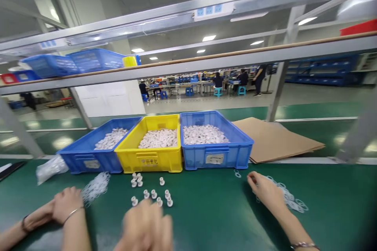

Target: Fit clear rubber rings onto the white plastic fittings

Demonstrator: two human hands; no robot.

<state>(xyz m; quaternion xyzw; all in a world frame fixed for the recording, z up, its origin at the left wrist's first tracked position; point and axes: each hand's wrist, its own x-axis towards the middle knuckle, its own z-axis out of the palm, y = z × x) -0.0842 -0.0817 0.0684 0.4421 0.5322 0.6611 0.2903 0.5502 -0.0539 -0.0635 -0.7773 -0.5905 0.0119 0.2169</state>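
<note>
My left hand (147,225) is smeared by motion at the bottom centre, just in front of small white flanged parts (153,194) standing on the green table; its grip and contents are unclear. My right hand (266,192) is beside a pile of thin clear rings (290,200) on the right, thumb and fingers drawn together; anything between them is too small to make out. A few loose rings (237,173) lie in front of the right blue bin.
A blue bin (91,163), a yellow bin (152,160) and another blue bin (216,159) hold white parts. At left, another person's hands (67,204) touch beside more rings (97,186). Cardboard (273,141) lies behind right. A shelf rail (188,66) crosses above.
</note>
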